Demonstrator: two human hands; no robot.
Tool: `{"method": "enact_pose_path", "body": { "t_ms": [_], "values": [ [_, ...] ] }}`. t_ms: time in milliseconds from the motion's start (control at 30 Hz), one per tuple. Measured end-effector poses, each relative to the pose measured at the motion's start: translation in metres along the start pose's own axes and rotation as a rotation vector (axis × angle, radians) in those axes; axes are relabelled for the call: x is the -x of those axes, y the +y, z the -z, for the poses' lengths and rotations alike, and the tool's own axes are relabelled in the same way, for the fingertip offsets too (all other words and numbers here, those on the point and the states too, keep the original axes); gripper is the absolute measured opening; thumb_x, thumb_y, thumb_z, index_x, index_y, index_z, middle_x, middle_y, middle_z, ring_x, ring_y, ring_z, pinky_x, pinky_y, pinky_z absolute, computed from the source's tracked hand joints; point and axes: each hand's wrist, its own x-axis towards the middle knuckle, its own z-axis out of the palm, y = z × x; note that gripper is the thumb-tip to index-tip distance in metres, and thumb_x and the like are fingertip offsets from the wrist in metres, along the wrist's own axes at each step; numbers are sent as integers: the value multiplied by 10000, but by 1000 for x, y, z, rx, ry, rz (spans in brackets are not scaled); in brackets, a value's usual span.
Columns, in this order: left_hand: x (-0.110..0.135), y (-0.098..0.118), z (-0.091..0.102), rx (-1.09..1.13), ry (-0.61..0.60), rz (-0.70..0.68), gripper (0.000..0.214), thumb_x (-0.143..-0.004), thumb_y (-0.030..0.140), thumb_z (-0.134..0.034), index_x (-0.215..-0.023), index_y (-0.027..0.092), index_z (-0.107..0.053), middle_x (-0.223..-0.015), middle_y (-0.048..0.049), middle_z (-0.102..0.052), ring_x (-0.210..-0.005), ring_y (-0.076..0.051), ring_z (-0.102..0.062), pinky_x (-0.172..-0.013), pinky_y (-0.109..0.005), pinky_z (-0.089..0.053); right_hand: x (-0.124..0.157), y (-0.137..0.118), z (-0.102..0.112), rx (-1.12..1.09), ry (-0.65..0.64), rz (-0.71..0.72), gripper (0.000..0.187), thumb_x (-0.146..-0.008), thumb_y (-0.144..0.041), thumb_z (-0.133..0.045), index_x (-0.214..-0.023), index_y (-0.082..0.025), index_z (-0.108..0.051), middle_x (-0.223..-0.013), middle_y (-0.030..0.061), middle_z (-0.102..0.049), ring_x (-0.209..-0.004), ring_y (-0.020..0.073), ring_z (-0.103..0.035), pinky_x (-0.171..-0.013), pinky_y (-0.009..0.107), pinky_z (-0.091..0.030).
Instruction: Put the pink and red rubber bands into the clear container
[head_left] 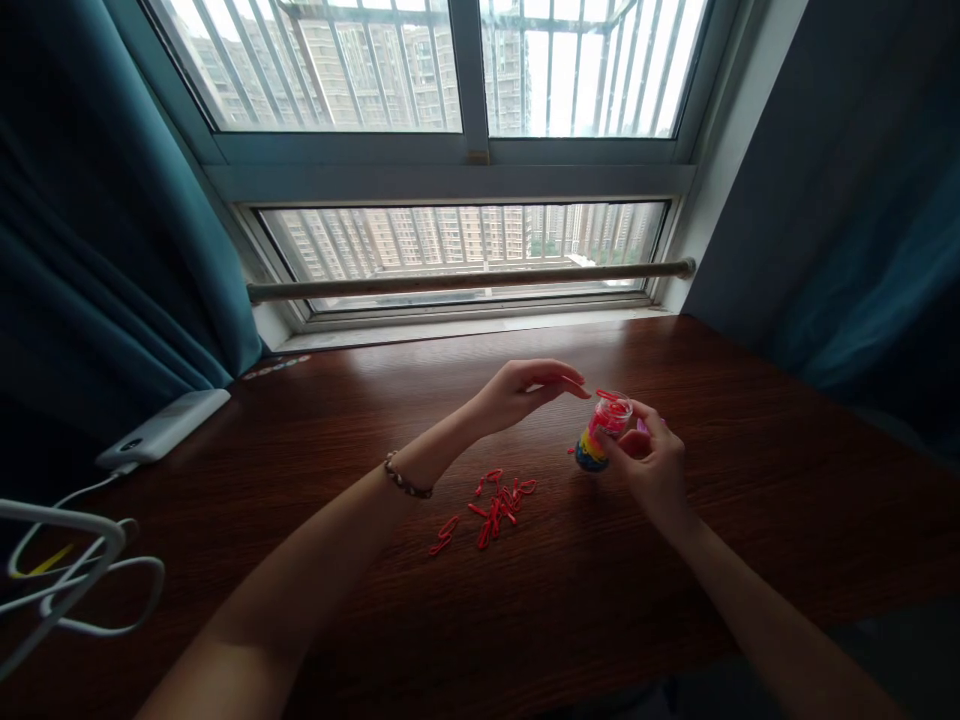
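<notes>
A small clear glass jar (591, 452) stands slightly tilted on the table, filled with blue, yellow, pink and red layers. My right hand (651, 458) grips it from the right, thumb in front and fingers behind. Above and left of its mouth, my left hand (536, 388) has its fingers stretched out, the tips close to the rim. A thin red loop (606, 395) lies at the mouth, just beyond those fingertips. Several red loops resembling paper clips (495, 510) are scattered on the table below my left wrist. Something purple (642, 426) shows partly behind my right fingers.
The dark wooden table (360, 400) reaches to a window with a horizontal rail (480, 284). At the left lie a white power bank (165, 430) and looped white cables (105, 590). Blue curtains (112, 200) hang at the left, with blue cloth at the right.
</notes>
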Motion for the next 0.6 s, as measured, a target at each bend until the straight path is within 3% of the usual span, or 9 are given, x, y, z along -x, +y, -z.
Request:
{"method": "enact_pose_path", "body": {
  "t_ms": [133,267,400,600],
  "values": [
    [3,-12,-6,83,75,3,217,-843,194,-497,-1023,93,-565,-1026,-127,-640,-987,-160,-590,-908,-314,-452,0,0,1,-19,-5,-26,430,-677,-383,-657,-1033,-163,-557,-632,-4,-585,-471,118,-515,-449,236,-434],
    [9,-40,-11,-69,127,94,176,-815,210,-528,-920,96,-611,-922,-94,-655,-879,-147,-608,-817,-285,-485,-1,3,3,-42,37,-68,487,-679,-390,-656,-1089,-159,-529,-589,-26,-547,-457,113,-488,-458,238,-430],
    [18,-71,-22,-380,-24,285,161,-720,194,-629,-858,111,-644,-810,-55,-653,-714,-131,-593,-663,-232,-476,-3,7,6,-36,76,-81,478,-688,-379,-654,-1097,-170,-521,-567,-49,-506,-448,99,-458,-469,233,-420],
    [17,-92,-46,-646,-179,333,137,-708,209,-628,-829,152,-655,-782,-26,-621,-690,-126,-545,-626,-208,-417,-4,12,8,-47,65,-70,460,-698,-347,-646,-1103,-178,-509,-646,-27,-540,-486,96,-466,-466,225,-412]
  ]
}}
